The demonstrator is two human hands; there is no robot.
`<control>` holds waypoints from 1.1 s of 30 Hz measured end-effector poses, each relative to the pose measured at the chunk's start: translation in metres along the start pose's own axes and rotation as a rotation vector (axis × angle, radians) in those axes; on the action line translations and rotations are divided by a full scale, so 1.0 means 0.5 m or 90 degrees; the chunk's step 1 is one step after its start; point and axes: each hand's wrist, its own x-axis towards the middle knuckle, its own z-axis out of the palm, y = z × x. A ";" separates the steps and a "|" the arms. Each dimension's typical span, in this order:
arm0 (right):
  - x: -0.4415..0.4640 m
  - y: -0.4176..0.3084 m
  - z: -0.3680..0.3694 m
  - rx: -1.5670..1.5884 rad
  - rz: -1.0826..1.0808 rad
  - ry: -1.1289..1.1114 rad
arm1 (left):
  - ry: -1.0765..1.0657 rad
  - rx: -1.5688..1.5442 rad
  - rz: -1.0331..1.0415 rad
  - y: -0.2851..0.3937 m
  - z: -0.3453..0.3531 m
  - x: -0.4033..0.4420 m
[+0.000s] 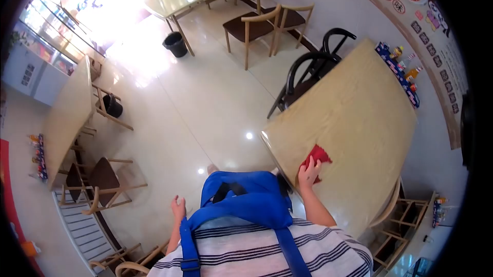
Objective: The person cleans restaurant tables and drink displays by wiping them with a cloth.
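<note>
In the head view, the right hand [309, 170] has its fingers curled down onto a crumpled red cloth [321, 153], gripping it on the pale wood-grain tabletop [354, 112] near the edge beside the wearer. The cloth's visible long axis runs roughly away from the wearer, its broader end pointing outward; the left hand [178, 207] hangs over the floor [169, 174], fingers loosely parted.

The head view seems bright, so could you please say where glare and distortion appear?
Head view: glare bleaches the upper left and spots the floor; head view: lens distortion bows the wood-grain table under the red cloth, corners go black.
</note>
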 end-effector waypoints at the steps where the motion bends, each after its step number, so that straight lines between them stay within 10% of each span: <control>1: 0.006 -0.028 0.009 0.026 0.005 -0.009 | 0.008 -0.005 0.005 -0.005 -0.002 0.004; 4: 0.036 -0.106 0.054 0.085 -0.074 -0.022 | 0.062 0.246 0.396 0.021 0.010 0.034; 16: 0.294 -0.399 0.300 0.165 -0.026 -0.139 | -0.315 -0.149 -0.358 0.121 -0.030 0.464; 25: 0.501 -0.589 0.381 0.296 -0.044 -0.185 | -0.284 -0.425 -0.327 0.537 0.148 0.902; 33: 0.756 -0.523 0.436 0.232 -0.006 -0.122 | -0.607 -0.348 -0.215 0.970 0.369 0.965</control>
